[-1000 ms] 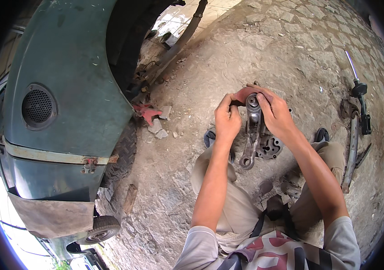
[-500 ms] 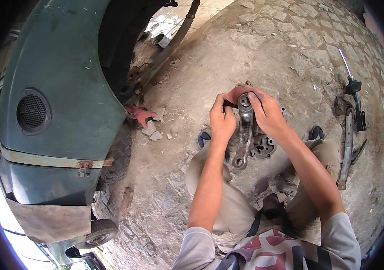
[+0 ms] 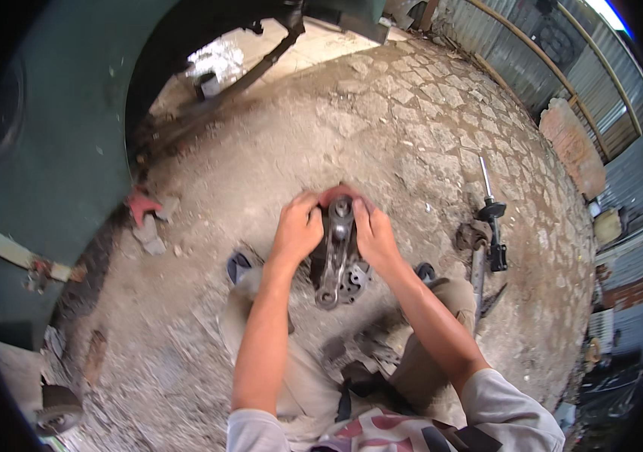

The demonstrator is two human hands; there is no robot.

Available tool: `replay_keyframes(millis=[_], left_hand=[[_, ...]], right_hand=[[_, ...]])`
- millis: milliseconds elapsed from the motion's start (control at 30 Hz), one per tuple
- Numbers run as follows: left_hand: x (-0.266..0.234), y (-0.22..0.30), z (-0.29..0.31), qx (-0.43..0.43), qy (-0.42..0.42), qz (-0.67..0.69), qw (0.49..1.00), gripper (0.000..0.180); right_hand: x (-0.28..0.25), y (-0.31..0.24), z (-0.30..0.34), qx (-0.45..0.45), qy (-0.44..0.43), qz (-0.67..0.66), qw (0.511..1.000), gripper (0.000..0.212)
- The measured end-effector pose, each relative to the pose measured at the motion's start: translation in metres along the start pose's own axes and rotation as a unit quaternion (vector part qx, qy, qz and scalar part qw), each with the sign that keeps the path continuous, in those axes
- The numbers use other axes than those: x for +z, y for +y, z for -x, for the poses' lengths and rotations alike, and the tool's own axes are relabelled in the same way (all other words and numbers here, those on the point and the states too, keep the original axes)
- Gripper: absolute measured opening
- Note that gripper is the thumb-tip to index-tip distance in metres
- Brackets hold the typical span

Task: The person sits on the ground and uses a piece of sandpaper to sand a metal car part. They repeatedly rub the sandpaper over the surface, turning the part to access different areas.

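In front of me a greasy metal suspension arm (image 3: 335, 252) hangs lengthwise, a round bushing end uppermost and a smaller eye at its lower end. A reddish strip (image 3: 330, 197), which looks like sandpaper, bends round the far side of the bushing end. My left hand (image 3: 299, 226) pinches the strip's left end, its fingers curled. On the other side my right hand (image 3: 376, 235) grips the strip, with the thumb beside the bushing. Behind the arm's lower part shows a grey metal casting (image 3: 355, 282) with holes, partly hidden.
A green vehicle body (image 3: 58, 143) stands at the left, with a red stand (image 3: 141, 205) and broken stones (image 3: 150, 239) by it. To the right lie a shock absorber (image 3: 495, 218) and a long metal bar (image 3: 478, 273). Corrugated sheets (image 3: 623, 98) form the far right wall.
The view has swung right, so the hands and vehicle sit further left and the wall now shows. Both hands still hold the strip at the suspension arm's bushing end.
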State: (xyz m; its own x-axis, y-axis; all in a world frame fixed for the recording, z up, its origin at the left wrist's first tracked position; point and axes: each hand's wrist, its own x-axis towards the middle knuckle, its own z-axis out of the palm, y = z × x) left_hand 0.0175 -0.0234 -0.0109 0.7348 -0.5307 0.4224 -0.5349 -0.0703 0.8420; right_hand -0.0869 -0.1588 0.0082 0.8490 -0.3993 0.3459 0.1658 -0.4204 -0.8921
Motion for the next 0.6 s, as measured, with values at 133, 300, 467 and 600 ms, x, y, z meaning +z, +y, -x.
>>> replay_keyframes(millis=[133, 300, 467, 600], left_hand=[[-0.001, 0.013, -0.001, -0.017, -0.008, -0.003, 1.000, 0.029], [-0.006, 0.015, -0.002, -0.065, -0.060, 0.030, 0.996, 0.032], [-0.022, 0.022, 0.000, -0.042, -0.068, 0.047, 0.996, 0.040], [-0.022, 0.023, -0.004, -0.077, -0.109, 0.095, 0.986, 0.045]], right_hand=[[0.003, -0.016, -0.001, 0.090, 0.053, 0.009, 0.994, 0.039], [0.013, -0.009, 0.004, 0.076, 0.079, 0.069, 0.992, 0.037], [0.005, -0.014, -0.008, 0.083, 0.008, 0.000, 0.997, 0.033], [-0.027, 0.012, -0.033, 0.013, -0.145, -0.068, 0.987, 0.033]])
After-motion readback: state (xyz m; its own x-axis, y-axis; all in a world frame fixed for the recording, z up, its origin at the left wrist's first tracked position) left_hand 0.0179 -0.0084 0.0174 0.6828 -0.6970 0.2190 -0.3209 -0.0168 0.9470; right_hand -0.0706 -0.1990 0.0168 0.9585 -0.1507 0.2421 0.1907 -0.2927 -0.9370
